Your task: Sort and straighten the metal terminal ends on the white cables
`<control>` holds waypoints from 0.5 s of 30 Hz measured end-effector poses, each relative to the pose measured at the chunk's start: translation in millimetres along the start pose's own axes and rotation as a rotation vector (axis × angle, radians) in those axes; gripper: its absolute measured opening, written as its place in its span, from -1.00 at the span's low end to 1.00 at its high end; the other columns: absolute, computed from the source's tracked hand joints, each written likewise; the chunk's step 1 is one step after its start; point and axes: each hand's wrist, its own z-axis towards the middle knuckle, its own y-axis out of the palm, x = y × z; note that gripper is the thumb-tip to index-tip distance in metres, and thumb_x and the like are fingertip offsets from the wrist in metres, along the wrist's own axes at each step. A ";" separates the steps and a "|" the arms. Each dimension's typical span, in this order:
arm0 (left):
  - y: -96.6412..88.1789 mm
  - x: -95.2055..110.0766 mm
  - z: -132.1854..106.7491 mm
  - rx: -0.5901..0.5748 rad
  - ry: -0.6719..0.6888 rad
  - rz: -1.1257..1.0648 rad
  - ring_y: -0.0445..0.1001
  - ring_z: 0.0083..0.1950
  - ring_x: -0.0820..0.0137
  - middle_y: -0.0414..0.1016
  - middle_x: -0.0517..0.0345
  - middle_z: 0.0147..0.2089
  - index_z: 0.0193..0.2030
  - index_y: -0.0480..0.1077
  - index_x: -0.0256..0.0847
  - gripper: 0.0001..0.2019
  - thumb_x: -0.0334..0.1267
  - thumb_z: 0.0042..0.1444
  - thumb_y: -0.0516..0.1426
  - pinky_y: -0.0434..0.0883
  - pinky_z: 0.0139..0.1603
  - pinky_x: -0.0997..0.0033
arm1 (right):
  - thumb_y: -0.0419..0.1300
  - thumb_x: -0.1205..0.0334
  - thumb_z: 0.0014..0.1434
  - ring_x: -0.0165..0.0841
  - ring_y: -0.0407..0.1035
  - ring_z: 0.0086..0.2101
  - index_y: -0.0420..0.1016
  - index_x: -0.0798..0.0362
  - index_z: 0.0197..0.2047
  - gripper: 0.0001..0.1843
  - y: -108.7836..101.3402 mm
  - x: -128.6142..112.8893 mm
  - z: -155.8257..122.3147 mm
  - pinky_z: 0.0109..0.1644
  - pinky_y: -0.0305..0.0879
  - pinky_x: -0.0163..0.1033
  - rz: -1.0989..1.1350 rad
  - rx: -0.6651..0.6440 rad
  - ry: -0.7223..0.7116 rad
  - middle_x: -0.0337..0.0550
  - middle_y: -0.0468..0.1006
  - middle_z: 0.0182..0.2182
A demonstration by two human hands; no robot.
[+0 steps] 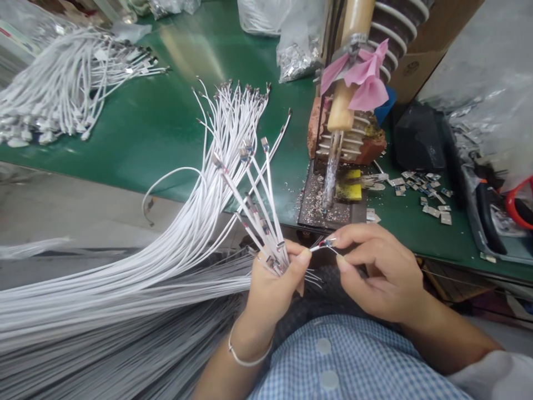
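My left hand (pixel 275 283) is closed around several white cables (pixel 270 205) whose ends carry small metal connectors. Between its thumb and finger it pinches one more cable near its end, pointing right. At that tip sits a small connector (pixel 327 243) with a bit of red wire beside it. My right hand (pixel 375 269) has a fingertip against this connector, while its thumb is at a thin strand just below. A soldering iron (pixel 339 116) with a wooden handle and pink cloth tied on it hangs tip down above a dark plate, beyond my hands.
A long bundle of white cables (pixel 179 261) runs left from the green table (pixel 145 144). Another cable pile (pixel 62 83) lies far left. Loose connectors (pixel 433 191), a yellow sponge (pixel 350 186) and a tray (pixel 470 211) with red-handled tool are at right. Plastic bags (pixel 297 53) stand behind.
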 end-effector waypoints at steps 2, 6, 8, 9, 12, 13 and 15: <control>-3.7 -10.3 -5.1 -0.038 -0.069 -0.084 0.21 -0.72 0.60 0.27 0.32 -0.71 -0.39 0.42 -0.27 -0.80 -0.16 0.08 0.15 0.15 -0.71 0.62 | 0.13 0.55 -0.04 -0.34 0.40 -0.25 0.30 0.05 -0.38 -0.79 -2.4 -0.5 -5.5 -0.23 0.40 -0.21 0.005 -0.073 0.001 -0.12 0.43 -0.30; -10.6 -26.7 -12.3 0.082 -0.206 -0.255 0.44 -0.53 0.49 0.48 0.16 -0.55 -0.33 0.44 -0.30 -0.78 -0.14 0.04 0.19 0.34 -0.52 0.56 | 0.11 0.54 0.00 -0.37 0.38 -0.27 0.29 0.06 -0.37 -0.81 -8.3 0.7 -14.7 -0.23 0.37 -0.27 0.009 -0.275 0.002 -0.11 0.43 -0.31; -17.3 -31.0 -13.6 0.194 -0.221 -0.310 0.51 -0.33 0.40 0.54 0.08 -0.41 -0.37 0.44 -0.30 -0.79 -0.17 -0.02 0.24 0.41 -0.31 0.47 | 0.08 0.52 0.04 -0.39 0.37 -0.33 0.27 0.06 -0.37 -0.83 -11.4 1.8 -17.2 -0.29 0.35 -0.29 0.029 -0.438 0.045 -0.14 0.43 -0.36; -21.8 -32.5 -13.9 0.248 -0.217 -0.339 0.51 -0.30 0.39 0.54 0.09 -0.40 -0.40 0.44 -0.30 -0.79 -0.18 -0.05 0.26 0.42 -0.25 0.43 | 0.07 0.50 0.06 -0.41 0.35 -0.38 0.26 0.06 -0.37 -0.85 -12.5 2.5 -18.0 -0.34 0.32 -0.31 0.030 -0.530 0.097 -0.18 0.42 -0.40; -36.1 -36.5 -15.0 0.335 -0.172 -0.439 0.39 -0.50 0.52 0.38 0.26 -0.58 -0.42 0.42 -0.28 -0.81 -0.19 -0.07 0.27 0.34 -0.43 0.53 | 0.03 0.44 0.14 -0.46 0.25 -0.54 0.22 0.04 -0.39 -0.87 -10.9 6.7 -19.8 -0.49 0.19 -0.35 -0.001 -0.726 0.295 -0.30 0.35 -0.53; -40.0 -37.6 -15.4 0.338 -0.160 -0.471 0.29 -0.58 0.57 0.29 0.31 -0.64 -0.42 0.41 -0.28 -0.81 -0.20 -0.05 0.26 0.26 -0.52 0.57 | 0.01 0.42 0.16 -0.46 0.23 -0.56 0.22 0.03 -0.40 -0.87 -7.6 8.7 -20.8 -0.51 0.15 -0.35 0.000 -0.747 0.348 -0.32 0.33 -0.55; -44.0 -39.0 -16.2 0.338 -0.142 -0.530 0.12 -0.66 0.63 0.14 0.37 -0.68 -0.41 0.39 -0.29 -0.82 -0.21 -0.01 0.23 0.11 -0.60 0.61 | 0.00 0.37 0.19 -0.46 0.23 -0.55 0.23 0.04 -0.38 -0.89 4.9 13.3 -24.5 -0.49 0.14 -0.36 0.040 -0.741 0.432 -0.33 0.31 -0.56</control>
